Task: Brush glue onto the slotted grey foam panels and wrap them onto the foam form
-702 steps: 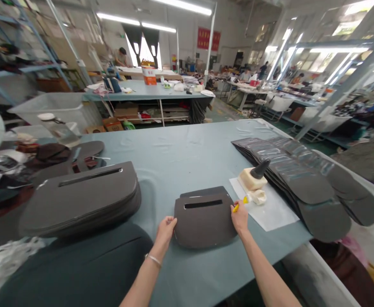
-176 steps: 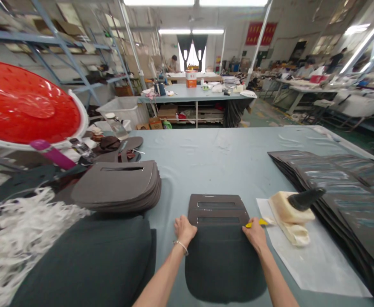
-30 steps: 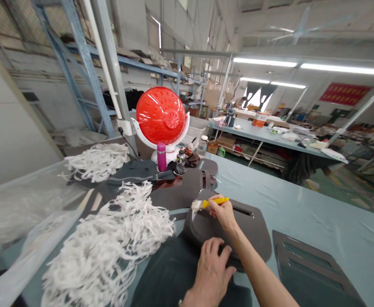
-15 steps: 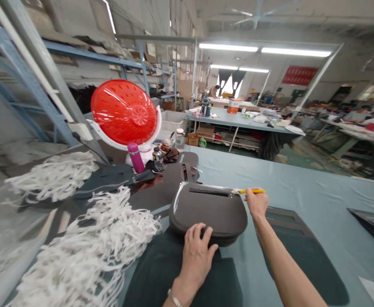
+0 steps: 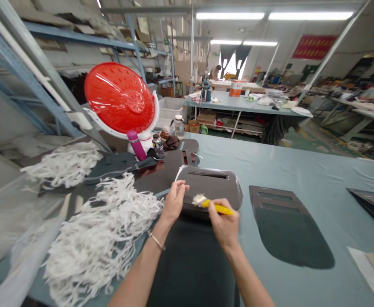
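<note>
My right hand [image 5: 224, 224] is closed round the yellow handle of a brush [image 5: 217, 207]. The brush's pale bristles point left, over the near part of a stack of dark grey panels [image 5: 214, 185]. The top panel has rounded corners and a long slot near its far edge; a whitish wet-looking line runs along its rim. At the stack's left edge rests my left hand [image 5: 174, 200], fingers stretched out and holding nothing that I can see. Dark green sheet material [image 5: 191, 260] lies under and in front of the stack.
Heaps of white strips [image 5: 103, 238] cover the left. Behind them stand a red basket [image 5: 123, 98], a pink bottle [image 5: 136, 146] and a jar [image 5: 158, 146]. Another slotted dark panel [image 5: 292, 230] lies at right on the blue-green table [image 5: 270, 166]. A person [image 5: 215, 72] works far back.
The brush has moved from the panel's far right edge to its near side. My left hand has shifted from the front edge to the left edge. The view has tilted down.
</note>
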Demonstrator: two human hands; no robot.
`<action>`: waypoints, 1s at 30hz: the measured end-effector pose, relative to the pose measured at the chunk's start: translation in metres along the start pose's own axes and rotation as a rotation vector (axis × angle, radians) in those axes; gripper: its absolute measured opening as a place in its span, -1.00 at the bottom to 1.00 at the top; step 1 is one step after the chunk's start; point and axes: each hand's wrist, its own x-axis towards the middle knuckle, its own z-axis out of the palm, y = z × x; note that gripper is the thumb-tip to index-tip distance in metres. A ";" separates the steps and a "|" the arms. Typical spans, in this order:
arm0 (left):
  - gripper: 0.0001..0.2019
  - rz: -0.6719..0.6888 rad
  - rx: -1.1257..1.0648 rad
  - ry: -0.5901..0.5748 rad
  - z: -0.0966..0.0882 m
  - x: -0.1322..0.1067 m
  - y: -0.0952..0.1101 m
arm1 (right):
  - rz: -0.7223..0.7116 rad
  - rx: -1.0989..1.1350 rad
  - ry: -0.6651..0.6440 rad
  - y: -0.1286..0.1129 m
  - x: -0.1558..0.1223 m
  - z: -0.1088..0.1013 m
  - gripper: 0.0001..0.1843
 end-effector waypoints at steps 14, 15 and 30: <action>-0.70 0.044 0.514 -0.116 -0.011 0.024 -0.011 | 0.201 -0.277 0.538 0.056 0.017 -0.077 -0.79; -0.69 0.074 0.549 -0.094 -0.005 0.025 -0.007 | 0.181 -0.204 0.498 0.049 0.027 -0.062 -0.78; -0.74 0.312 0.750 -0.051 0.032 0.009 -0.018 | 0.141 -0.314 0.486 0.058 0.106 0.017 -0.72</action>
